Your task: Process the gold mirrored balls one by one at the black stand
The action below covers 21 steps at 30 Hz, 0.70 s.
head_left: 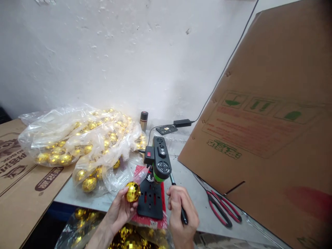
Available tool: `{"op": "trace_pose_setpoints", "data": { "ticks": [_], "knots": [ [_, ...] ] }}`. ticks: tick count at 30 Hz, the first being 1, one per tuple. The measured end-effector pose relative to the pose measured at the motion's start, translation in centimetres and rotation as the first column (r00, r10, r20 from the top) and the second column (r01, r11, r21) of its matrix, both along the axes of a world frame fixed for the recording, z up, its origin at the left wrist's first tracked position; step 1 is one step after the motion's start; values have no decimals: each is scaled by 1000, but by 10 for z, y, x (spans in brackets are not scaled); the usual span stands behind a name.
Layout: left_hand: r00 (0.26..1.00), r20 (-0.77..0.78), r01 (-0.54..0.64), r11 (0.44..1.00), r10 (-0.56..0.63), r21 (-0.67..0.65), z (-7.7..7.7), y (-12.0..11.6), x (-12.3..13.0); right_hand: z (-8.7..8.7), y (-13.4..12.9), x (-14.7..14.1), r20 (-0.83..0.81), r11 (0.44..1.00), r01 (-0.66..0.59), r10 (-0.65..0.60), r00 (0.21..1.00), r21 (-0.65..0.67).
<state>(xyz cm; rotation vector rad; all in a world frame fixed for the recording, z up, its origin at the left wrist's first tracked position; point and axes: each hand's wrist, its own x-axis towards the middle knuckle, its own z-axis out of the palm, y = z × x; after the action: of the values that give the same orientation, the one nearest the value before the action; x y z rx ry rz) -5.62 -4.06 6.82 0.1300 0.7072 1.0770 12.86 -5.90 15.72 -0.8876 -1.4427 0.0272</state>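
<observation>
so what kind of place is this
Likely a small workshop or packing bench: bags of gold mirror balls, a mini bench drill press worked by both hands, and big cardboard cartons.

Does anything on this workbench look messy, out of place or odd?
A few things. The big cardboard sheet leans tilted over the bench's right side, above the red-handled scissors. Clear bags of gold balls sprawl loosely by the wall. The left hand holds one gold ball beside the small drill press; the right hand grips its lever.
</observation>
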Motion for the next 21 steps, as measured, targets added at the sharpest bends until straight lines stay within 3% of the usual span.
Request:
{"op": "trace_pose_setpoints", "data": {
  "ticks": [6,9,12,17,21],
  "knots": [
    [983,-181,-35,998,42,44,-10,11,18,3,-2,1,37,1000,0,0,999,6],
    [955,-295,5,993,31,120,-18,16,22,2,-2,2,62,1000,3,-4,998,20],
    [877,-481,99,977,5,191,-28,23,22,1,-2,3,75,1000,-1,-1,997,25],
    [661,-749,271,916,46,296,-40,33,23,-1,-3,4,91,1000,-3,1,996,23],
    [658,-746,264,896,102,356,-37,33,28,-1,-5,4,99,1000,-9,7,995,17]
  ]
}}
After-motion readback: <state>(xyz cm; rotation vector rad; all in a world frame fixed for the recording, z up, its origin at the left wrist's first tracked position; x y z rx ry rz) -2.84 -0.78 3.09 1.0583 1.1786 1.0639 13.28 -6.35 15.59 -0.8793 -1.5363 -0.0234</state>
